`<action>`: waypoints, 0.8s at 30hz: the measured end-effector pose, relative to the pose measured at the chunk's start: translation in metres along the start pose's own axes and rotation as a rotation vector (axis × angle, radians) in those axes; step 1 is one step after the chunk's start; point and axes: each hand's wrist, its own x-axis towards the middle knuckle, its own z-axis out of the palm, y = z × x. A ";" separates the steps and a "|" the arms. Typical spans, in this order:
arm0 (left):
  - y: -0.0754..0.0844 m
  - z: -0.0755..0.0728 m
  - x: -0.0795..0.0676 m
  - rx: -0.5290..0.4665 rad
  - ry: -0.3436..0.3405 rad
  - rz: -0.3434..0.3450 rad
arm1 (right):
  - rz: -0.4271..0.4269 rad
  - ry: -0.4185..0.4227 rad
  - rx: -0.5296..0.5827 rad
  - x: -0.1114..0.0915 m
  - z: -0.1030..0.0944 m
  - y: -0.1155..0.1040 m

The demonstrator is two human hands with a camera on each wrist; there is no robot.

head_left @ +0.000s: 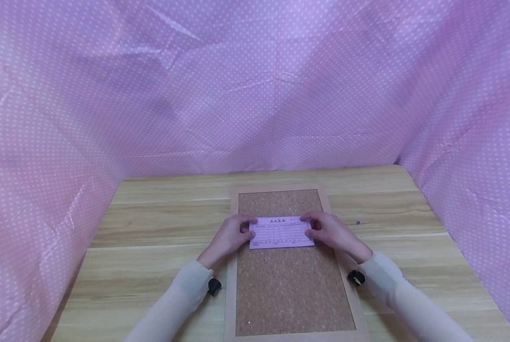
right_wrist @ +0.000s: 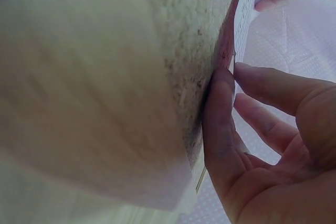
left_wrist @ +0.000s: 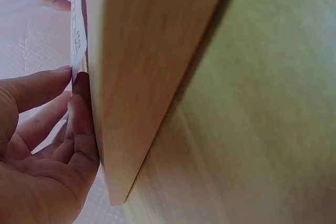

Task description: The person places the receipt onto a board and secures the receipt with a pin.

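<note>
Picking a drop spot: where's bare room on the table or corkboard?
Table: left of the corkboard, between left forearm and far edge. Board: cork below the printed form, down to the near frame, bar a pale speck; a smaller strip above the form. Crowded: mid-board, where left hand and right hand pinch the form.

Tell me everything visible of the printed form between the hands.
The printed form is a pale purple, paper-like rectangle with dark lettering and a ruled grid, its text too small to read. Printed side up, it extends crosswise over the far half of the cork board, pinched at its ends by the left hand and right hand.
</note>
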 end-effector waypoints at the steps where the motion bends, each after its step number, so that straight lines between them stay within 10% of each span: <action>1: 0.000 0.000 0.000 0.009 0.000 0.004 | 0.001 -0.003 -0.001 0.000 0.000 0.001; 24: 0.003 0.007 -0.001 0.148 0.031 0.058 | 0.011 -0.025 -0.068 0.004 0.001 0.002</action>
